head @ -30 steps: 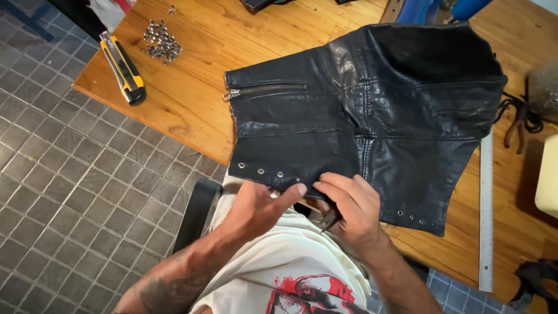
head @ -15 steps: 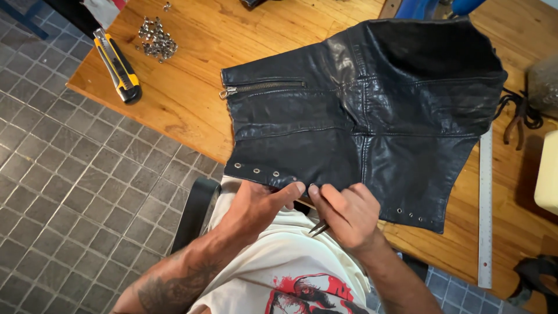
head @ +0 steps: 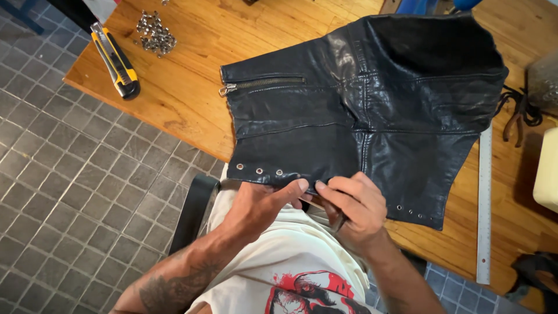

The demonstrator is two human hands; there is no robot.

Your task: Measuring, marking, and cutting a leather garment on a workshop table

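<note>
A black leather garment piece (head: 360, 110) with a metal zip and a row of eyelets lies on the wooden table (head: 192, 75), its lower edge hanging over the near side. My left hand (head: 261, 203) pinches that lower edge from below, thumb on the leather. My right hand (head: 354, 206) grips the same edge right beside it and also holds a small dark tool, mostly hidden under its fingers. The two thumbs nearly touch.
A yellow and black utility knife (head: 116, 58) and a heap of metal eyelets (head: 154, 32) lie at the table's far left. A steel ruler (head: 484, 203) runs along the right side, with pliers and dark cord (head: 520, 113) beyond. Grey tiled floor (head: 70, 174) lies left.
Both hands have closed in on the garment's lower edge. The right hand has shifted slightly and the tool is now more hidden under its fingers.
</note>
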